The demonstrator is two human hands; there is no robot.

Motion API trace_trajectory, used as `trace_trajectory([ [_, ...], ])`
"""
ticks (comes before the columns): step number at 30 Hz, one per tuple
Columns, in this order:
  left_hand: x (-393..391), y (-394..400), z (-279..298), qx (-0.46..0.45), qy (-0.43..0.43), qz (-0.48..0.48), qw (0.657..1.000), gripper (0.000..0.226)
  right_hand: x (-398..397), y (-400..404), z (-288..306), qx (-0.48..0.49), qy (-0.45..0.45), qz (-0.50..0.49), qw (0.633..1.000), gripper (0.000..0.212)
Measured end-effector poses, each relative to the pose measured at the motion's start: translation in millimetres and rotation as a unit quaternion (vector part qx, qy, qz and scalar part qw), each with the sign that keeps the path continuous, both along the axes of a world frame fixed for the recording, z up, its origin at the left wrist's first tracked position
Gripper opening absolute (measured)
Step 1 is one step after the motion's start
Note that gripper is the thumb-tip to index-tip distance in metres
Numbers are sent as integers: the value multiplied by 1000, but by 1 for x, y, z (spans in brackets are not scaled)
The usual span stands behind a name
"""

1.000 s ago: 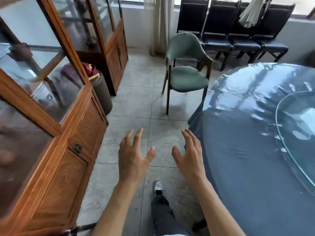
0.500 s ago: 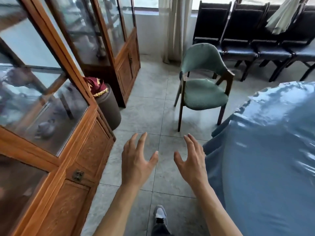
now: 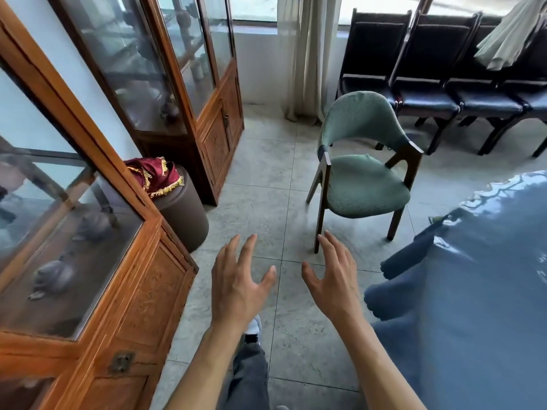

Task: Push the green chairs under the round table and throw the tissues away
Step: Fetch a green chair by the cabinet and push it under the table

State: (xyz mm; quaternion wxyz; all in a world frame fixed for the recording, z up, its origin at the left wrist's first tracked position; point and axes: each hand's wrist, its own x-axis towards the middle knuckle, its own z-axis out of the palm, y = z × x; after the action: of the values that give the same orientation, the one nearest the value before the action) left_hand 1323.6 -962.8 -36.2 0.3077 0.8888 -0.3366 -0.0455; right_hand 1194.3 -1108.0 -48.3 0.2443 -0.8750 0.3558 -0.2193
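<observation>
Head view: green chair [image 3: 364,170] stands on the tiled floor [image 3: 266,179], out from the round table [image 3: 479,285], seat facing toward the table's blue-covered edge at lower right. Chair has a green mesh back, green padded seat, dark wooden legs and arm supports. It is apart from the table, not tucked under.

Left hand [image 3: 236,287] and right hand [image 3: 334,284] both raised in front of the body, palms down, fingers spread and loosely extended, holding nothing. Right fingertips [image 3: 327,236] line up in the picture just beside the chair's near front leg, but contact cannot be told; the hand looks short of the chair. Left hand is over bare floor, farther left of the chair, touching nothing. Thumbs point toward each other with a gap between the hands.

Blue cloth on the table hangs in folds at its edge, with a shiny clear cover on top.

Wooden glass-front cabinets [image 3: 97,220] line the left side, with teapots behind the glass. Brown round stool [image 3: 183,214] with a red gold-fringed cloth [image 3: 155,174] sits between two cabinets. Row of dark chairs [image 3: 444,84] stands along the far wall under the window, behind the green chair. Curtain [image 3: 307,54] hangs beside them. Person's grey trouser leg and a white shoe show below the hands.
</observation>
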Motion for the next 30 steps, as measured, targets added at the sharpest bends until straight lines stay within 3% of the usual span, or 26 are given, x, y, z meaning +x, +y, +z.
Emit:
trace_trajectory([
  [16,261,-141,5,-35,12,-28,999,73,251,-132,10,1,-9,-34,999,69],
  [30,390,-284,7,-43,18,-40,998,73,380,-272,3,16,-29,-48,998,66],
])
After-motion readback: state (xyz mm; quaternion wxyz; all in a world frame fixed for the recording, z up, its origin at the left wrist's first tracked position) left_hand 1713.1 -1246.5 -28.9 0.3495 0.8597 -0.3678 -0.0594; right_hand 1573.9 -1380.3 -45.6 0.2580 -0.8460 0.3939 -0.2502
